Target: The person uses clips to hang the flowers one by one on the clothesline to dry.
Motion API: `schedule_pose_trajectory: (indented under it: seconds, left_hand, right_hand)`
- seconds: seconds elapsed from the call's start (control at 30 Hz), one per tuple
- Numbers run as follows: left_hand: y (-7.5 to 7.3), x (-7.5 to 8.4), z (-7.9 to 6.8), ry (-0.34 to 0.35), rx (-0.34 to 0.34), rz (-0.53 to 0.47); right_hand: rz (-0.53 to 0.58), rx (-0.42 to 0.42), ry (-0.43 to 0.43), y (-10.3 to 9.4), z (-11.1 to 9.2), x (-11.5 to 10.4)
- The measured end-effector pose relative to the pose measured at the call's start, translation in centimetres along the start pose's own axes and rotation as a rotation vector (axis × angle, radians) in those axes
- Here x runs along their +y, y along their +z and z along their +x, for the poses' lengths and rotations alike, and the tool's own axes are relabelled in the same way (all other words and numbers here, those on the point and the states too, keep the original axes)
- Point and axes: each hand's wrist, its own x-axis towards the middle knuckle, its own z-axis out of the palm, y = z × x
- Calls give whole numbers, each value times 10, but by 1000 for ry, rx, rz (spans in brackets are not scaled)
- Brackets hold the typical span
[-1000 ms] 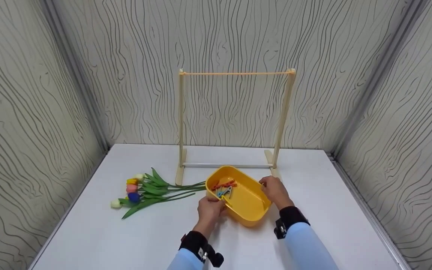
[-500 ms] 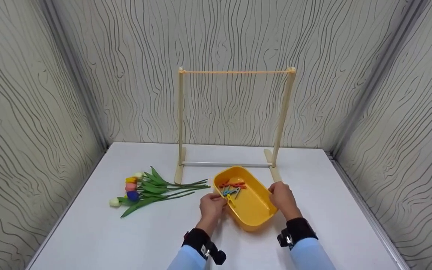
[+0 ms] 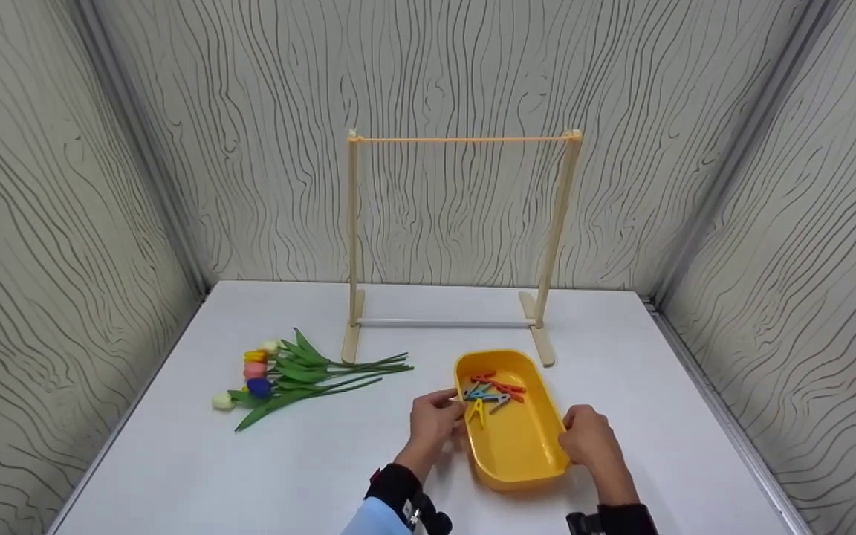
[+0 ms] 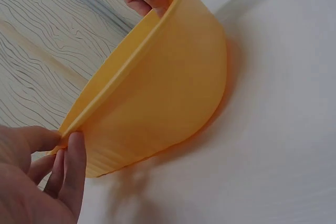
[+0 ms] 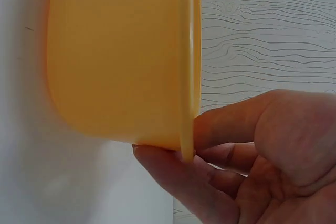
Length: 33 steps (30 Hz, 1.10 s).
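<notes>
A yellow plastic basin point(image 3: 521, 446) with rounded corners is between my two hands, near the front of the table. My left hand point(image 3: 432, 423) pinches its left rim; in the left wrist view the thumb and fingers point(image 4: 73, 166) lie on either side of the edge. My right hand point(image 3: 593, 438) grips the right rim, with the thumb and fingers around the lip in the right wrist view. Inside the basin lie several small clothespins: red ones point(image 3: 506, 386), blue ones point(image 3: 486, 396) and a yellow one point(image 3: 477, 411), gathered toward its left and far part.
Artificial tulips point(image 3: 302, 375) with green leaves and coloured heads lie on the left of the white table point(image 3: 287, 475). Behind the basin stands a wooden frame point(image 3: 558, 230) with an orange cord point(image 3: 465, 139) strung across its top. Patterned walls enclose the table's back and sides.
Both hands have moved the basin to the right and toward me, turning it so its long side points more nearly at me. The clothespins travelled with it. Tulips and frame stay put.
</notes>
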Motion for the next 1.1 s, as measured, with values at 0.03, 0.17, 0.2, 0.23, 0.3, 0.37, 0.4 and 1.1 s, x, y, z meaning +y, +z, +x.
schedule_pose_trajectory:
  seconds: [0.03, 0.17, 0.2, 0.23, 0.3, 0.37, 0.4, 1.1]
  left_hand:
    - [1, -1, -2, 0, -11, 5]
    - [5, -2, -11, 28, -49, 16]
    - [5, -2, -13, 29, -57, 19]
    - [6, -3, -15, 28, -63, 25]
    - [7, -3, -19, 30, -71, 35]
    - [9, -3, -22, 27, -76, 47]
    - [9, -4, -24, 27, -77, 55]
    - [14, -10, -37, 58, -105, 89]
  right_hand:
    - [11, -16, 14, -1, -3, 3]
    - [51, -72, 80, -6, -14, 11]
    - [58, -82, 96, -6, -17, 13]
    - [67, -93, 108, -7, -19, 15]
    - [75, -105, 131, -7, -23, 18]
    - [76, -119, 143, -7, -27, 23]
    - [75, -122, 148, -7, -29, 24]
    - [87, -159, 179, -9, -44, 37]
